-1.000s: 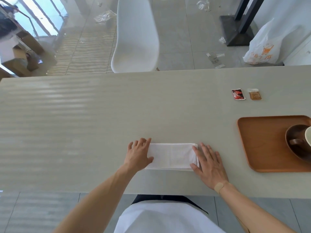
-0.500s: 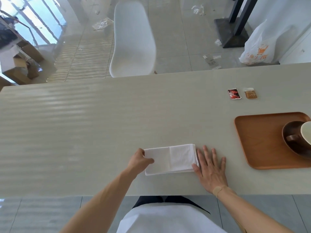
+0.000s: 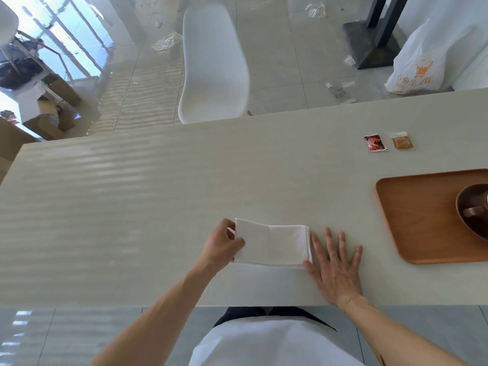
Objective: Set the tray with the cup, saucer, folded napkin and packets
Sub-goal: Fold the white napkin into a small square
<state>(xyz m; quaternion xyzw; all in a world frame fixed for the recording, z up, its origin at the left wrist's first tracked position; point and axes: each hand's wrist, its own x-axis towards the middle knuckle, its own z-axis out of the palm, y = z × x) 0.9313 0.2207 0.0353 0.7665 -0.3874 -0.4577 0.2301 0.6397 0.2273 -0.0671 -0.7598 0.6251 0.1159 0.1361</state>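
A white folded napkin (image 3: 274,245) lies on the pale table near its front edge. My left hand (image 3: 223,245) pinches the napkin's left end and lifts it slightly. Flat on the table, fingers spread, my right hand (image 3: 334,265) rests against the napkin's right edge. A wooden tray (image 3: 412,220) sits at the right; on it is a dark brown saucer (image 3: 468,207) carrying a cup with a brown handle (image 3: 475,219), cut off by the frame. Beyond the tray lie two packets, a red one (image 3: 375,142) and a tan one (image 3: 402,141).
The table (image 3: 158,196) stretches wide to the left. A white chair (image 3: 214,67) stands behind the far edge. On the floor beyond are a white plastic bag (image 3: 420,67), a black post base (image 3: 372,46) and cardboard boxes (image 3: 50,112) at the left.
My left hand went from lying flat on the napkin's left end to pinching and raising that end. My right hand slid off the napkin to lie beside its right edge.
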